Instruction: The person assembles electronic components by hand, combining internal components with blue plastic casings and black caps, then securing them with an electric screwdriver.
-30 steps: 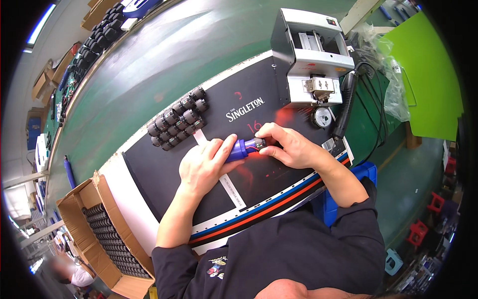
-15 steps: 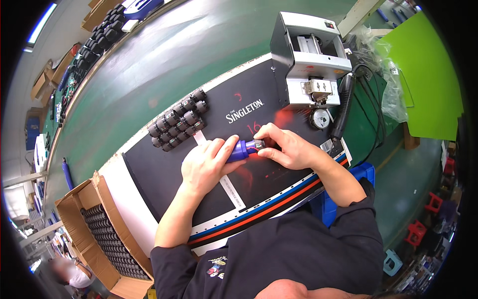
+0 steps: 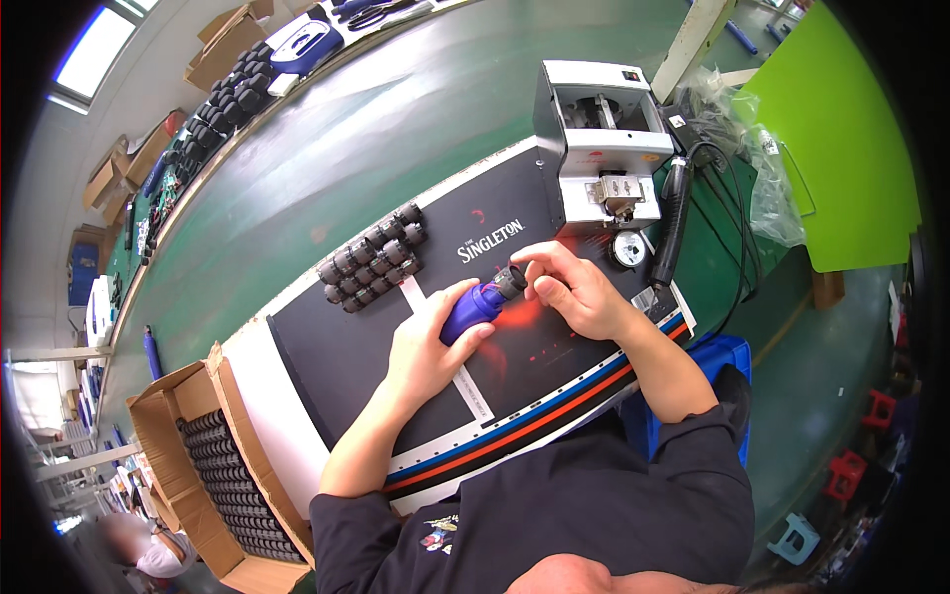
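Observation:
My left hand (image 3: 424, 348) is wrapped round a blue cylindrical housing (image 3: 469, 311), which tilts up to the right over the black mat (image 3: 381, 391). A short black cylindrical part (image 3: 510, 282) sits at the housing's upper end, with a bit of red wire visible beside it. Close to that part is my right hand (image 3: 586, 297), fingers curved and parted. Its index fingertip is at the part's rim; whether it touches, I cannot tell. The thumb stands apart from the part.
Several black cylindrical parts (image 3: 371, 259) stand grouped on the mat. A grey-white machine (image 3: 606, 148) is behind, near a round dial (image 3: 628, 249) and a black hand tool (image 3: 673, 223). At the left, a cardboard box (image 3: 163, 421) holds rows of black parts. Clear plastic bags (image 3: 777, 203) lie right.
My right fingers have loosened from the black part and parted. The housing has tilted, so the black part's end now faces up more. The whole view has shifted slightly.

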`<state>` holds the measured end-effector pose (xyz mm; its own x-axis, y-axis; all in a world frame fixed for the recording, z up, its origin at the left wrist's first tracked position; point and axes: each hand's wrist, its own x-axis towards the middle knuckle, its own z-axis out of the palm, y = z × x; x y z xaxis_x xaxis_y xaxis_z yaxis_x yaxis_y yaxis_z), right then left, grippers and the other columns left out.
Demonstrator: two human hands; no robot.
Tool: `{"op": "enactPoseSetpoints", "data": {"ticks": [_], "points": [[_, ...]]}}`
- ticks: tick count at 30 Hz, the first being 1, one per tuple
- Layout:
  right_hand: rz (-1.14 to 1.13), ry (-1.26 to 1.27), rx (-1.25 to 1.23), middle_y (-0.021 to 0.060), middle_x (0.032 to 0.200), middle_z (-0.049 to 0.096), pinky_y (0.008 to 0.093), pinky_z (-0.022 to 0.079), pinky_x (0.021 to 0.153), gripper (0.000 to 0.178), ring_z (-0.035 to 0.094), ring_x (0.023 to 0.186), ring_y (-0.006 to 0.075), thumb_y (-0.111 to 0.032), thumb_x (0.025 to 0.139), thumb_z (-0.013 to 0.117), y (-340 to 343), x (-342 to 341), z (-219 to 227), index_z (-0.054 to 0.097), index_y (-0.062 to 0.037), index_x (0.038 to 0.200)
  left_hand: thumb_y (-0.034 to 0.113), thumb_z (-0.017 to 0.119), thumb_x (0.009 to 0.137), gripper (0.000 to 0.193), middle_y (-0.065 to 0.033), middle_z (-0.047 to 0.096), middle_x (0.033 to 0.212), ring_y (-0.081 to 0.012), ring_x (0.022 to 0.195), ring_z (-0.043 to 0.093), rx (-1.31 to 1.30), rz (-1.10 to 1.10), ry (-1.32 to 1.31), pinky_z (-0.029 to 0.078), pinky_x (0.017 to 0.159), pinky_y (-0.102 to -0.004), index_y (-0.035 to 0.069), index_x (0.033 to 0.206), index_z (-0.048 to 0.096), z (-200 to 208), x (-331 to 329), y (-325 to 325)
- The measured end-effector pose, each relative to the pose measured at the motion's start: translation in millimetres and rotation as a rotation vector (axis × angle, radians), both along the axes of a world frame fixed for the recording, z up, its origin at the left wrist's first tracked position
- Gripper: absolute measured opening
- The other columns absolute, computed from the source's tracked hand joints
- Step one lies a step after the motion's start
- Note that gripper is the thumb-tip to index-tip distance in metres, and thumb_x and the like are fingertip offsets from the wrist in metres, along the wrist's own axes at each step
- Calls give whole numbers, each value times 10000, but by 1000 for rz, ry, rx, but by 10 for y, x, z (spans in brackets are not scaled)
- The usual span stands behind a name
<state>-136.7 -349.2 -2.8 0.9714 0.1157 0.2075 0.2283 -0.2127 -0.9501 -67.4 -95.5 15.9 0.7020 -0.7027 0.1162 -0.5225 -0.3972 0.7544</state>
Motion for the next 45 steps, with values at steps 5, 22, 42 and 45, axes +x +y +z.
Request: {"op": "enactPoseSetpoints", "data": {"ticks": [5,22,42,45], "points": [[-17,17,-11,81,926,686,291,525,740,410,648,804,146,-370,1095,492,-10,-15,-14,562,-14,1285,197,529,1048,526,-124,554,1341,-195,1085,621,-191,-158,659,464,1005,-349,30,1527,390,93,-50,13],[-38,-39,56,76,990,690,282,535,745,369,654,818,138,-323,1090,517,-5,-22,-41,584,-10,1273,169,600,1015,547,-114,610,1231,-196,1030,633,-265,-160,649,509,915,-340,37,1513,415,39,-92,-37],[123,128,318,34,926,663,266,515,737,456,617,785,119,-420,1097,467,-67,-55,106,638,-40,1281,32,853,748,652,-165,633,1182,-320,1053,641,-188,-15,-241,533,911,-400,45,1360,628,55,-147,-90],[232,234,480,48,1034,653,273,533,754,555,624,834,117,-514,1089,424,-46,-16,70,605,-46,1326,26,854,743,643,-164,635,1181,-322,1043,643,-178,-34,-257,537,902,-400,41,1349,636,37,-141,-102]]}}
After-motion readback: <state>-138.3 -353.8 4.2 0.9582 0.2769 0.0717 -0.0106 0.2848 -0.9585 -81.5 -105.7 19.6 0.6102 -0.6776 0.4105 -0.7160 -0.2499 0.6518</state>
